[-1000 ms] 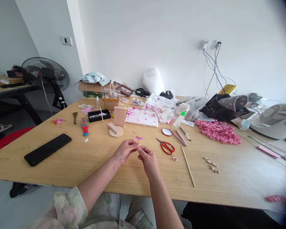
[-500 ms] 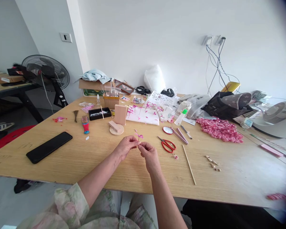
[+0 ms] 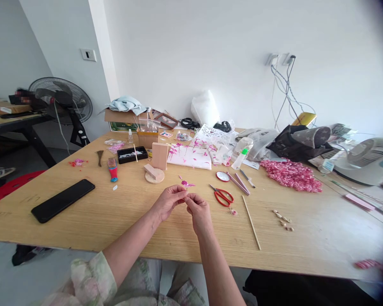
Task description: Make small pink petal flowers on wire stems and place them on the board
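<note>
A small pink-purple flower (image 3: 185, 183) stands up on a thin dark stem above my fingertips, near the middle of the table (image 3: 140, 231). My left hand (image 3: 169, 202) pinches the stem from the left. From the right, my right hand (image 3: 198, 207) pinches at the same low part of the stem, its fingertips touching those of my left hand. The stem's lower end is hidden by the fingers. Red-handled scissors (image 3: 222, 196) lie to the right of my hands, with small pink bits (image 3: 232, 211) just below them.
A black phone (image 3: 63, 200) lies at the left. Behind my hands are a wooden block (image 3: 159, 156), a black tray (image 3: 132, 154) and a white pad (image 3: 189, 157) with pink flowers. Rightward are a stick (image 3: 251, 222), small beige pieces (image 3: 281, 220) and a pink pile (image 3: 290, 175).
The flower has turned, showing a rounder, darker centre. Both hands keep their pinch. The view has shifted slightly, and things on the table appear a little lower and further left.
</note>
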`<action>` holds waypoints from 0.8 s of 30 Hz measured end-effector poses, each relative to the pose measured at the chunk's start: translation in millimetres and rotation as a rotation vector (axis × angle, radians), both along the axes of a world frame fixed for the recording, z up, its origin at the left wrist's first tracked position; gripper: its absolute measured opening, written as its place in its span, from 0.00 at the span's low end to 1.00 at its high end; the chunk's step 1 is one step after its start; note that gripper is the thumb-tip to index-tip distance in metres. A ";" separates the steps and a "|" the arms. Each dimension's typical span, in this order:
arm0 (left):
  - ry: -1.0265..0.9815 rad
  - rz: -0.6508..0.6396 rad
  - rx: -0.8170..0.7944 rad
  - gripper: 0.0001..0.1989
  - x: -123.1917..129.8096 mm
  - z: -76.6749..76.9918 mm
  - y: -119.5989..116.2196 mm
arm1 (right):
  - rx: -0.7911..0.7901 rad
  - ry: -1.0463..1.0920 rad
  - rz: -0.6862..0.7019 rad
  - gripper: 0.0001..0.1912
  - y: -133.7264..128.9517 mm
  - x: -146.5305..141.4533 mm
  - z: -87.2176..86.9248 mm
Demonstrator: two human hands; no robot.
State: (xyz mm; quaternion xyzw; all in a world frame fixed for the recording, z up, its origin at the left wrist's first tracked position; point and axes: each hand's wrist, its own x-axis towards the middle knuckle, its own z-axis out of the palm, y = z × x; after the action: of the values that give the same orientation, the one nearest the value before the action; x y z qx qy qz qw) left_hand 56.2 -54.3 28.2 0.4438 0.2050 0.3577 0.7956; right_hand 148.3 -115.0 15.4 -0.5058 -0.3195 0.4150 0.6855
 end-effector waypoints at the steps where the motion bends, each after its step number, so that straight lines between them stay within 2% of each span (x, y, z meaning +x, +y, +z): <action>1: -0.003 -0.026 -0.009 0.08 -1.6 0.3 -0.4 | 0.006 0.033 0.019 0.07 -0.9 1.2 1.2; 4: 0.015 -0.033 0.031 0.09 -4.3 0.5 -1.7 | 0.023 0.062 0.051 0.08 -2.2 4.1 2.7; 9: 0.044 0.026 0.145 0.08 -0.4 -1.8 -3.7 | 0.029 0.020 0.086 0.07 -0.8 3.8 -0.6; 13: 0.036 0.053 0.119 0.08 1.0 -4.8 -0.7 | 0.023 -0.046 0.081 0.07 0.8 2.2 -4.6; 24: 0.112 -0.003 0.045 0.07 -10.9 -2.0 12.9 | -0.032 -0.367 -0.005 0.07 2.8 20.0 -17.1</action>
State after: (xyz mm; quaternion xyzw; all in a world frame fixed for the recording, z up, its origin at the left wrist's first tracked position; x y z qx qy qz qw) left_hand 45.4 -41.3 26.2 0.4811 0.2406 0.3358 0.7733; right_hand 168.4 -112.2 -1.7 -0.5846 -0.4315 0.3188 0.6086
